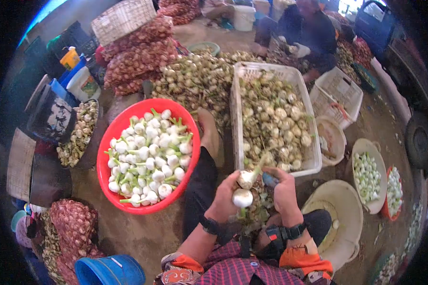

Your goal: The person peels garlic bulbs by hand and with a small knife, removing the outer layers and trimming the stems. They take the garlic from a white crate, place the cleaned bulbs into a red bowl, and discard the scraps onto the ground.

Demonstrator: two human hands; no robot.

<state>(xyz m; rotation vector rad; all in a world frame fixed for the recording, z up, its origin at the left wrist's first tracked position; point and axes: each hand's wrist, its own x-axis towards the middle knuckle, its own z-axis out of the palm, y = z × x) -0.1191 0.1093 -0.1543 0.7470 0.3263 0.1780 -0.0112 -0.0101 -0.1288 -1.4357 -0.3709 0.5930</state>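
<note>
My left hand (220,202) is closed around two garlic bulbs, one above the other. The upper garlic bulb (246,179) has a pale stem pointing up and right; the lower garlic bulb (242,197) is peeled white with a short green stub. Close on the right, my right hand (285,191) has its fingers curled together near the stem, with a small blue patch at the fingertips; I cannot tell what it grips. A white crate (238,121) of unpeeled garlic stands just beyond both hands. Left of my leg, a red basin (101,161) holds many cleaned white bulbs.
Behind the crate spreads a heap of garlic (195,85), with red net sacks (138,61) at left. A beige tub (342,204) is by my right knee. Further right are basins of white garlic (367,175). A blue bucket (123,270) stands lower left. Another person (314,38) sits opposite.
</note>
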